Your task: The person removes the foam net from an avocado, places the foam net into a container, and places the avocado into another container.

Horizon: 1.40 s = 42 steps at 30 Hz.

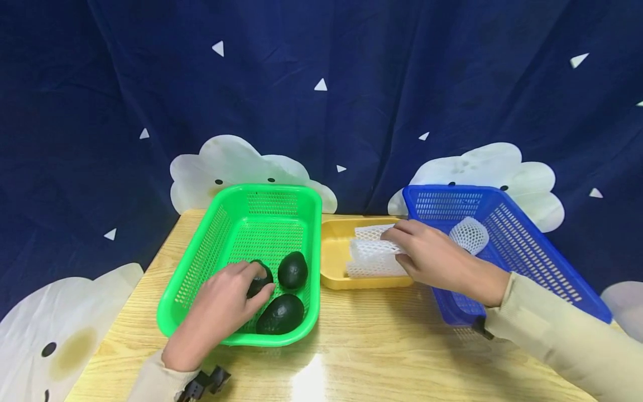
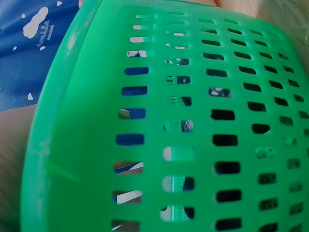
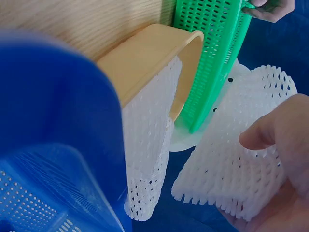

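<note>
Inside the green basket, my left hand curls its fingers and thumb around a dark avocado. Two more dark avocados lie beside it, an upper avocado and a lower avocado. In the left wrist view the basket wall hides that hand. My right hand pinches a white foam net sleeve between thumb and fingers, above the yellow tray. More foam net sleeves lie in the tray, flat and partly hidden under the held one.
A blue basket stands at the right, under my right forearm. It holds a rounded bundle of white foam netting, whose contents I cannot tell. Behind the wooden table hangs a dark blue curtain.
</note>
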Each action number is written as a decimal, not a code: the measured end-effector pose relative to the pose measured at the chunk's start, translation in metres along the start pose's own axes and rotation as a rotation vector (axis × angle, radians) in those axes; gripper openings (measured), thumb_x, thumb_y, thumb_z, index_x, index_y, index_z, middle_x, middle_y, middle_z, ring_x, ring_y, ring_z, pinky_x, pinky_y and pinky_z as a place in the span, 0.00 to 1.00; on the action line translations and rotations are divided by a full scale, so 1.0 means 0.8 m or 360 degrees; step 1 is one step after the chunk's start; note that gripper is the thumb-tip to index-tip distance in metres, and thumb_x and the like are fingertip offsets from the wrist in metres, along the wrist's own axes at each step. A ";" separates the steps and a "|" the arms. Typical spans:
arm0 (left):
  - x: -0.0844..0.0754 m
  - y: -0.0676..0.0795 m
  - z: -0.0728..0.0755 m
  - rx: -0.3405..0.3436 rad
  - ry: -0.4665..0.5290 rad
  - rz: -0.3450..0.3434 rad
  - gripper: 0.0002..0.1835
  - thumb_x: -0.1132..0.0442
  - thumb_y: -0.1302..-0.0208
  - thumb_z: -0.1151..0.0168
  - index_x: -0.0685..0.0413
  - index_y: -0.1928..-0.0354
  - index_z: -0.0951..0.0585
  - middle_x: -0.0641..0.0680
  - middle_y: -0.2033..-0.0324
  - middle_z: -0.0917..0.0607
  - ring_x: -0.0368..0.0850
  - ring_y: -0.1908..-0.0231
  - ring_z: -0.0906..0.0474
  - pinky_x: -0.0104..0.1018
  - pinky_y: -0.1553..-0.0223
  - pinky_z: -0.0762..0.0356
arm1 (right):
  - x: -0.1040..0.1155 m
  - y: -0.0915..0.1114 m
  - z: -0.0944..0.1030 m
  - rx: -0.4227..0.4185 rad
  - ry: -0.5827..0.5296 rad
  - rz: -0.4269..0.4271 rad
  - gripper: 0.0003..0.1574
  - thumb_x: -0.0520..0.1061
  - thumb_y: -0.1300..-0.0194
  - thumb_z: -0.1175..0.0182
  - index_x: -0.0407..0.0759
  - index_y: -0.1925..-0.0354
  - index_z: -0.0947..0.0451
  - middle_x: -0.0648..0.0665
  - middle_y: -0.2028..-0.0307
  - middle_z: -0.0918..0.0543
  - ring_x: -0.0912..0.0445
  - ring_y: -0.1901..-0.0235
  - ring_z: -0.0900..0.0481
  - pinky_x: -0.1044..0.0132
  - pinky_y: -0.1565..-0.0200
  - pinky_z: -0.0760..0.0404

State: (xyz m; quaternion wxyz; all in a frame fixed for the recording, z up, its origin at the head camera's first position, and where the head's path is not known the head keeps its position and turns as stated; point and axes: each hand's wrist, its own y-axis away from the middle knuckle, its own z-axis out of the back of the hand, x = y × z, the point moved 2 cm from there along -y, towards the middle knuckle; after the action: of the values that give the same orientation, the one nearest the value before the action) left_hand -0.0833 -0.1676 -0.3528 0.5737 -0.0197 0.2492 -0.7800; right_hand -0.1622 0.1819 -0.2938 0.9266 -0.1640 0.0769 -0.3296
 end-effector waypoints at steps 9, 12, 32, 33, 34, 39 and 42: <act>-0.002 0.001 -0.002 0.0036 -0.0013 -0.0007 0.11 0.50 0.37 0.28 0.49 0.62 0.14 0.48 0.68 0.14 0.45 0.68 0.18 0.39 0.73 0.23 | -0.004 -0.019 -0.013 0.0041 0.0007 0.0001 0.23 0.32 0.43 0.34 0.40 0.47 0.17 0.42 0.57 0.14 0.52 0.60 0.18 0.56 0.59 0.14; -0.003 0.001 -0.002 0.0024 -0.0007 -0.0031 0.11 0.51 0.38 0.27 0.48 0.62 0.15 0.47 0.68 0.14 0.44 0.67 0.18 0.38 0.72 0.22 | -0.007 -0.022 -0.017 0.0046 -0.0001 0.0000 0.23 0.32 0.42 0.33 0.41 0.47 0.16 0.42 0.58 0.14 0.52 0.62 0.18 0.57 0.60 0.15; -0.012 0.003 -0.011 -0.0068 -0.0060 -0.0309 0.10 0.50 0.38 0.28 0.46 0.62 0.14 0.45 0.67 0.12 0.41 0.66 0.17 0.37 0.66 0.17 | -0.016 -0.058 -0.030 0.0354 0.0005 -0.0040 0.24 0.36 0.38 0.31 0.42 0.43 0.17 0.42 0.58 0.14 0.52 0.63 0.19 0.57 0.59 0.13; -0.013 0.003 -0.012 -0.0064 -0.0061 -0.0309 0.10 0.50 0.38 0.28 0.46 0.62 0.14 0.45 0.67 0.12 0.40 0.66 0.17 0.37 0.66 0.18 | -0.015 -0.061 -0.032 0.0368 0.0012 -0.0033 0.23 0.36 0.38 0.32 0.42 0.43 0.17 0.42 0.59 0.14 0.52 0.64 0.19 0.57 0.59 0.14; -0.013 0.003 -0.012 -0.0060 -0.0060 -0.0312 0.10 0.50 0.38 0.28 0.46 0.62 0.14 0.45 0.67 0.12 0.41 0.66 0.17 0.37 0.66 0.18 | -0.014 -0.063 -0.034 0.0376 0.0017 -0.0026 0.22 0.35 0.38 0.32 0.42 0.45 0.17 0.42 0.60 0.15 0.51 0.64 0.19 0.56 0.60 0.14; -0.013 0.002 -0.014 -0.0067 -0.0069 -0.0319 0.11 0.49 0.37 0.28 0.47 0.62 0.14 0.45 0.67 0.13 0.41 0.66 0.18 0.37 0.65 0.17 | -0.013 -0.072 -0.043 0.0430 0.0038 0.0024 0.16 0.36 0.38 0.32 0.42 0.51 0.17 0.43 0.64 0.17 0.52 0.67 0.20 0.58 0.63 0.16; -0.013 0.002 -0.014 -0.0075 -0.0071 -0.0322 0.11 0.49 0.38 0.28 0.47 0.62 0.14 0.44 0.67 0.13 0.41 0.66 0.18 0.37 0.65 0.17 | -0.017 -0.074 -0.048 0.0497 0.0050 0.0034 0.14 0.36 0.38 0.32 0.42 0.53 0.18 0.43 0.65 0.16 0.51 0.68 0.18 0.57 0.63 0.16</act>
State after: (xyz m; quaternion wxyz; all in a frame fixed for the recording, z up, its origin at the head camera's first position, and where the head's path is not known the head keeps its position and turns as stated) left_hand -0.0822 -0.1542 -0.3608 0.4967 -0.0758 0.2513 -0.8273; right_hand -0.2165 0.1377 -0.3081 0.9429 -0.0120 0.0408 -0.3302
